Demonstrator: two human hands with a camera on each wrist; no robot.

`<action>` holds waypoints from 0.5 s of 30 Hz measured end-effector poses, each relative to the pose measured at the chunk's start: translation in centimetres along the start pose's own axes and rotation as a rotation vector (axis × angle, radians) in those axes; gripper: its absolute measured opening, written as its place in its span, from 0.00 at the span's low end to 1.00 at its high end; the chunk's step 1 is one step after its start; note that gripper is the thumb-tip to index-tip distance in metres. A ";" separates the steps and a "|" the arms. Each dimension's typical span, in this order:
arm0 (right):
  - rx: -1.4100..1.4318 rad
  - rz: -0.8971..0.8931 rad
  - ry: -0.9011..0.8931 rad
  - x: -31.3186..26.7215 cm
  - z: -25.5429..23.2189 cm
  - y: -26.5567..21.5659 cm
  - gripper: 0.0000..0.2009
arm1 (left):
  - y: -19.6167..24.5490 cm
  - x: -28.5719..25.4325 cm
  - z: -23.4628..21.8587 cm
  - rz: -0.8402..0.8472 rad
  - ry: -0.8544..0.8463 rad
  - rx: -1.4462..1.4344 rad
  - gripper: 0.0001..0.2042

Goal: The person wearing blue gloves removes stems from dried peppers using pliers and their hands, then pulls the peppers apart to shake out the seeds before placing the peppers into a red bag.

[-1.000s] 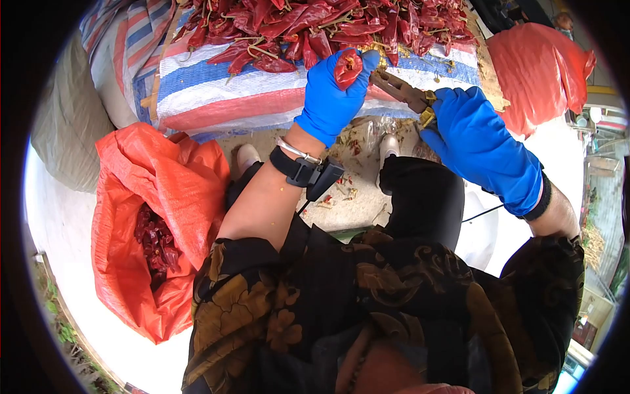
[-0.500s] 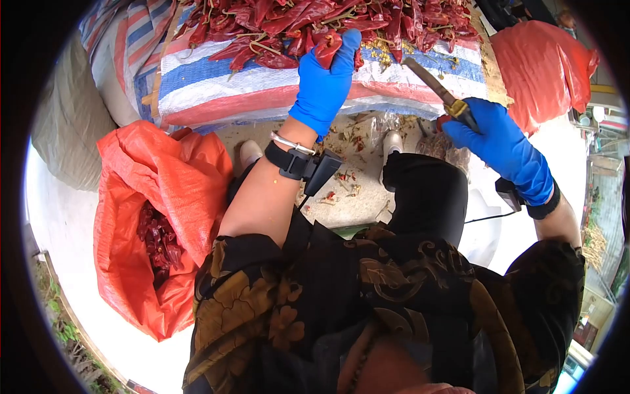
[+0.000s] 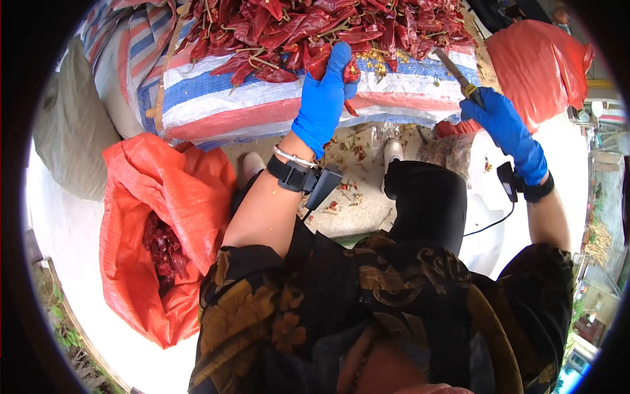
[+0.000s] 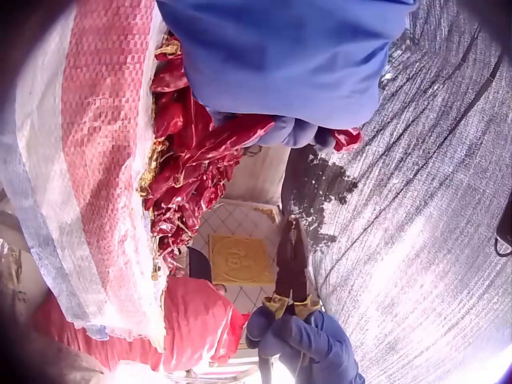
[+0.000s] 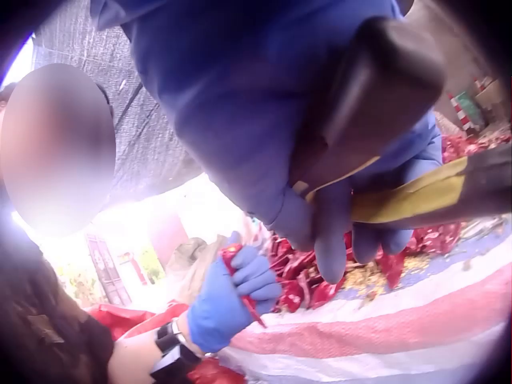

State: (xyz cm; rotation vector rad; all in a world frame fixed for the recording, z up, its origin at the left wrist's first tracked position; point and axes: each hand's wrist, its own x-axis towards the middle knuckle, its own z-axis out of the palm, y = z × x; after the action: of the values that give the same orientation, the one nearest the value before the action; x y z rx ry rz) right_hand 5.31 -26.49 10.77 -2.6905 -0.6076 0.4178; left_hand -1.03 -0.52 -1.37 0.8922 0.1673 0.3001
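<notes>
My left hand (image 3: 321, 98), in a blue glove, grips a dried red chili pepper (image 3: 318, 64) at the front of the pile. More red shows past its fingers, and a thin pepper tip pokes out below the fist in the right wrist view. Off to the right, my gloved right hand (image 3: 505, 125) holds rusty pliers (image 3: 454, 69) with yellow-and-black handles. Their nose points up and left, apart from the peppers. The left wrist view shows the pliers (image 4: 292, 260) with a narrow gap between the jaws.
A large heap of dried chili peppers (image 3: 289, 29) covers the back of a striped woven sheet (image 3: 223, 115). Yellow seeds (image 3: 374, 65) lie scattered before it. An open red sack (image 3: 125, 256) with peppers stands at left; a full red sack (image 3: 538, 79) is at right.
The pliers have moved from beside the left hand's pepper away to the right. My left hand went to the pile, then drew back slightly, a pepper tip now showing below it.
</notes>
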 end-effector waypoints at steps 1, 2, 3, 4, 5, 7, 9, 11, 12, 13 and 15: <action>0.053 0.057 0.017 1.1 -0.4 2.2 0.15 | -0.2 0.3 -0.1 -0.056 -0.002 -0.008 0.16; 0.080 0.026 0.046 2.2 -0.8 5.6 0.15 | -0.1 0.3 -0.1 -0.031 -0.069 -0.008 0.18; 0.107 -0.004 0.075 3.3 -1.1 9.1 0.15 | 0.0 0.4 -0.2 -0.031 -0.089 -0.019 0.18; 0.187 0.068 0.087 4.5 -1.3 12.1 0.13 | 0.1 0.4 -0.4 -0.063 -0.079 0.002 0.19; 0.181 0.076 0.106 5.3 -1.8 14.8 0.13 | 0.1 0.4 -0.2 -0.093 -0.070 0.027 0.20; 0.158 -0.019 0.135 6.6 -2.6 19.2 0.14 | 0.3 0.4 0.3 -0.116 -0.010 0.035 0.20; 0.149 0.183 0.214 8.4 -2.6 22.4 0.16 | -0.3 0.9 -0.6 -0.201 -0.086 -0.049 0.21; 0.150 0.376 0.285 10.1 -2.4 23.9 0.18 | -0.5 1.0 -0.7 -0.220 -0.131 -0.052 0.22; 0.074 0.421 0.334 10.9 -2.3 23.9 0.19 | -0.5 0.9 -0.5 -0.228 -0.100 -0.042 0.22; -0.001 0.464 0.380 11.3 -2.2 23.9 0.21 | -0.5 0.7 -0.4 -0.236 -0.068 -0.031 0.23; -0.099 0.425 0.376 11.8 -1.9 23.6 0.22 | -0.5 0.6 -0.3 -0.211 -0.105 -0.027 0.23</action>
State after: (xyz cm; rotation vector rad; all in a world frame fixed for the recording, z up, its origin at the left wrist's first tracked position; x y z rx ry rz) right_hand 24.62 -41.54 0.68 -2.8796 0.0542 -0.0250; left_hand -0.42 -0.43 -1.93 0.8537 0.1577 0.0592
